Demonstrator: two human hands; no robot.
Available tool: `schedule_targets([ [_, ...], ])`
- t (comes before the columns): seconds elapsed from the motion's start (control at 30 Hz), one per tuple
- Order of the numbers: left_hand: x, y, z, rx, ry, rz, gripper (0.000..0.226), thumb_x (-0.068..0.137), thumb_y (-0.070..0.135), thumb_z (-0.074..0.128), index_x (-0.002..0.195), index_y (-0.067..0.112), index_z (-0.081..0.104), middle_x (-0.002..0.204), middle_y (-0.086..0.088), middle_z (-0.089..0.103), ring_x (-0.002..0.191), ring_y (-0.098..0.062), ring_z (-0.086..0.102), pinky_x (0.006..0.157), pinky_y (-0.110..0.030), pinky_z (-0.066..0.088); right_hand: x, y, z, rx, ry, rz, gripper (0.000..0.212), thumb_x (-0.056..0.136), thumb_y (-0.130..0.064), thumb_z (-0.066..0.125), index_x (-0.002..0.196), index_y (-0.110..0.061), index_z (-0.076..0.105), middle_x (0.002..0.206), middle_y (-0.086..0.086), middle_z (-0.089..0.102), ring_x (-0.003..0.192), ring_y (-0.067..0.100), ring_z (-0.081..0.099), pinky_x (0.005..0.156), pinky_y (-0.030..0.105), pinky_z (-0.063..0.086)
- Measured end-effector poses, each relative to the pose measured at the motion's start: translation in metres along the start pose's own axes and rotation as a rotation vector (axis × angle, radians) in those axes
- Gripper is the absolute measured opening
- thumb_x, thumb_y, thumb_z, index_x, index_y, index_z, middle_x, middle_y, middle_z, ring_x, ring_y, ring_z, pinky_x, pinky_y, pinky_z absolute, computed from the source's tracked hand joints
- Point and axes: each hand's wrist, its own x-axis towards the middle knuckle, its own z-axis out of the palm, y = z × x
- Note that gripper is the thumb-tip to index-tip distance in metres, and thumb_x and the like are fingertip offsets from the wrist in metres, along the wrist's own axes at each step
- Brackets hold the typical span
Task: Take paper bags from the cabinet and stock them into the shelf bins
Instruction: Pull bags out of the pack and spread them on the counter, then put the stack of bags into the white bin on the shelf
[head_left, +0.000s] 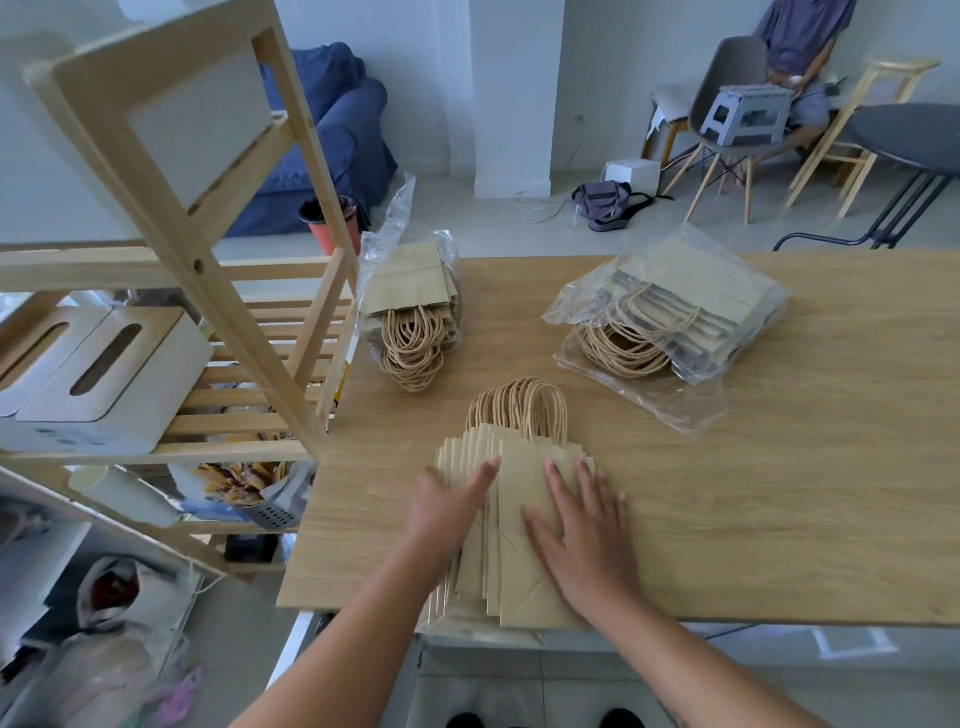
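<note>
Left hand (447, 512) and right hand (584, 540) flat, fingers spread, pressing fanned paper bags (519, 535) on tabletop (779, 493), grasping nothing; stack overhangs near edge; careless lift likely spills bags to floor; twisted handles (519, 405) may snag.

Single head view, high above the near edge of the wooden table (779, 493), tipping forward and down, close over it, room floor and wall beyond the table's far edge.

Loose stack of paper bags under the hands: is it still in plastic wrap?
No: the loose stack lies bare on the table.
</note>
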Motion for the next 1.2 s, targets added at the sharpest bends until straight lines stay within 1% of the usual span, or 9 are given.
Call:
schedule_targets([
  [0.13,-0.002,0.006,-0.005,-0.142,-0.038,0.016,0.078,0.065,0.047,0.088,0.115,0.012,0.040,0.104,-0.003,0.059,0.098,-0.022,0.060,0.082,-0.038,0.054,-0.003,-0.012,-0.003,0.084,-0.056,-0.075,0.080,0.080,-0.080,0.010,0.153,-0.046,0.004,0.166,-0.003,-0.005,0.152,0.027,-0.004,0.122,0.044,0.005],
  [0.3,0.000,0.007,-0.014,-0.274,-0.111,0.038,0.070,0.071,0.027,0.089,0.123,0.009,0.046,0.109,-0.010,0.066,0.092,-0.025,0.070,0.077,-0.043,0.062,-0.002,-0.018,-0.016,0.647,0.025,0.069,0.075,0.090,-0.047,0.063,0.153,-0.035,0.024,0.165,-0.004,0.006,0.150,0.013,0.004,0.121,0.036,0.012],
  [0.4,-0.002,0.002,-0.013,-0.322,-0.171,0.051,0.064,0.072,0.025,0.088,0.121,0.007,0.051,0.107,-0.012,0.070,0.091,-0.027,0.073,0.077,-0.046,0.062,0.001,-0.013,-0.026,0.722,-0.004,0.230,0.087,0.088,-0.046,0.066,0.156,-0.023,0.016,0.161,0.005,0.017,0.149,0.020,0.015,0.121,0.042,0.019],
  [0.53,-0.006,0.003,-0.009,-0.384,-0.201,0.112,0.047,0.079,0.025,0.082,0.117,0.010,0.059,0.104,-0.011,0.074,0.089,-0.026,0.075,0.079,-0.045,0.062,0.009,-0.017,-0.035,0.794,-0.131,0.270,0.096,0.085,-0.057,0.064,0.157,-0.028,0.007,0.157,0.002,0.026,0.144,0.024,0.029,0.115,0.046,0.032],
  [0.67,-0.009,0.019,-0.017,-0.443,-0.216,0.238,0.033,0.086,0.018,0.075,0.116,0.014,0.062,0.103,-0.010,0.076,0.089,-0.025,0.075,0.079,-0.044,0.062,0.021,-0.022,-0.054,1.162,-0.134,0.305,0.080,0.066,-0.052,0.082,0.134,-0.026,0.050,0.122,-0.001,0.069,0.104,0.019,0.070,0.091,0.046,0.056],
  [0.83,-0.013,0.055,-0.042,-0.370,-0.256,0.473,0.040,0.085,0.017,0.076,0.121,0.022,0.058,0.110,-0.003,0.073,0.098,-0.017,0.072,0.080,-0.032,0.060,0.037,-0.030,-0.099,1.160,-0.010,0.087,0.041,0.076,-0.027,0.083,0.110,-0.024,0.059,0.101,-0.002,0.075,0.086,0.006,0.072,0.072,0.025,0.056],
  [0.97,-0.012,0.074,-0.058,-0.227,-0.258,0.618,0.044,0.087,0.027,0.075,0.124,0.026,0.053,0.115,0.000,0.072,0.108,-0.016,0.068,0.096,-0.037,0.055,0.047,-0.038,-0.122,1.063,0.048,-0.069,0.053,0.078,-0.026,0.081,0.121,-0.033,0.051,0.108,-0.010,0.072,0.100,0.004,0.068,0.088,0.029,0.052],
  [1.07,-0.008,0.072,-0.058,-0.104,-0.206,0.645,0.076,0.088,0.032,0.073,0.149,0.038,0.028,0.135,0.007,0.057,0.125,-0.011,0.056,0.110,-0.038,0.044,0.051,-0.038,-0.124,0.981,0.033,-0.128,0.051,0.080,-0.026,0.080,0.113,-0.045,0.046,0.123,-0.013,0.063,0.112,0.008,0.062,0.095,0.029,0.047],
  [1.2,-0.014,0.065,-0.049,-0.003,-0.128,0.671,0.093,0.088,0.027,0.073,0.157,0.031,0.010,0.143,0.002,0.035,0.138,-0.007,0.029,0.112,-0.024,0.027,0.052,-0.033,-0.118,0.904,-0.039,-0.135,0.080,0.080,-0.030,0.080,0.131,-0.055,0.023,0.143,-0.014,0.040,0.131,0.006,0.040,0.108,0.028,0.034],
])
